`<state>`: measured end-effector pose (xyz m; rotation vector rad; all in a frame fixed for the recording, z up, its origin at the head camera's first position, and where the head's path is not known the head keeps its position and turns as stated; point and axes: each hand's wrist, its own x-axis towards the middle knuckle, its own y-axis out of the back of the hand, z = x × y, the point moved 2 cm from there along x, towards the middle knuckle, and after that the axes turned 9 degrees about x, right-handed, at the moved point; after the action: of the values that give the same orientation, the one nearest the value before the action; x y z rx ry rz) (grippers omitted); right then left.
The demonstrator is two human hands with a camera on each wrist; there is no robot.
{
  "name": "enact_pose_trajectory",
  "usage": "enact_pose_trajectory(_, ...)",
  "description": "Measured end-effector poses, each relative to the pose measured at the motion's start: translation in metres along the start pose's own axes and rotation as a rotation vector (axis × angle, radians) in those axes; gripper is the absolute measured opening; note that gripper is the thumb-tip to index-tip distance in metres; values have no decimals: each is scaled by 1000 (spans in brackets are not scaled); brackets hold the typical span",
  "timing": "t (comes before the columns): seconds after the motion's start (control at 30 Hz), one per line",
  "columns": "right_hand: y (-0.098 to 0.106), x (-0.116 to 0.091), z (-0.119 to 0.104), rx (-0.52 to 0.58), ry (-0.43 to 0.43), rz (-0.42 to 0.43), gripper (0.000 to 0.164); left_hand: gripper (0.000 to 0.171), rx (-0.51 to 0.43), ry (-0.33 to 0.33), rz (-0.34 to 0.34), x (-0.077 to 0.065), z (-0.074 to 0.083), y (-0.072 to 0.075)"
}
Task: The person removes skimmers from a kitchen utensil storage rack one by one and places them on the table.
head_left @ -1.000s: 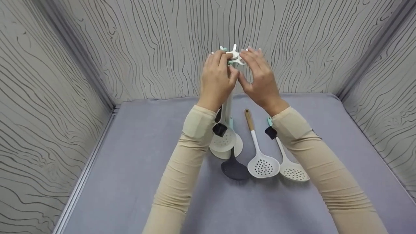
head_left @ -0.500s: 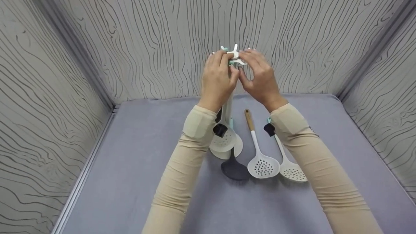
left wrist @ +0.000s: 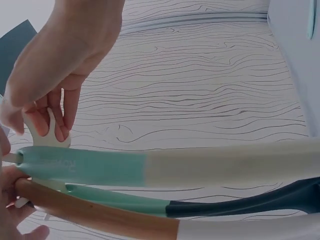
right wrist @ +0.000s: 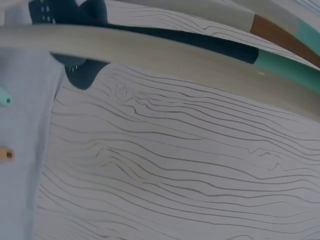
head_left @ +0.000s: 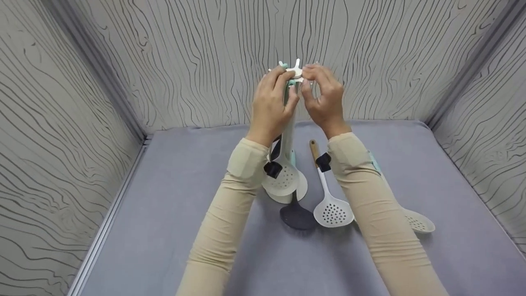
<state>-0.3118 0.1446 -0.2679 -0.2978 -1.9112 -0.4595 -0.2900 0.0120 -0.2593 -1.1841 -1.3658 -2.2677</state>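
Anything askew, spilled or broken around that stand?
Nothing stands out: the stand looks upright, the wood-handled skimmer lies on the cloth without visible damage, and no spill shows. The right sleeve hides part of another skimmer.

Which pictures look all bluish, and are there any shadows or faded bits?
Head view: warmer colours, soft shadows low on the grey cloth; left wrist view: bluish and hazy, lettering on the mint handle too faint to read; right wrist view: bluish and dim, though the wall's lines show.
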Motion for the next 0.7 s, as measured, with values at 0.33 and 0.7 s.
enact_pose_trajectory(0.33, -5, 7, -4, -19, -34, 28, 26, 38, -84, -27, 35, -3, -10, -1)
enact_pose_trajectory(0.7, -5, 3, -3, -28, -57, 62, 27, 40, -216, -13, -10, -9, -8, -1)
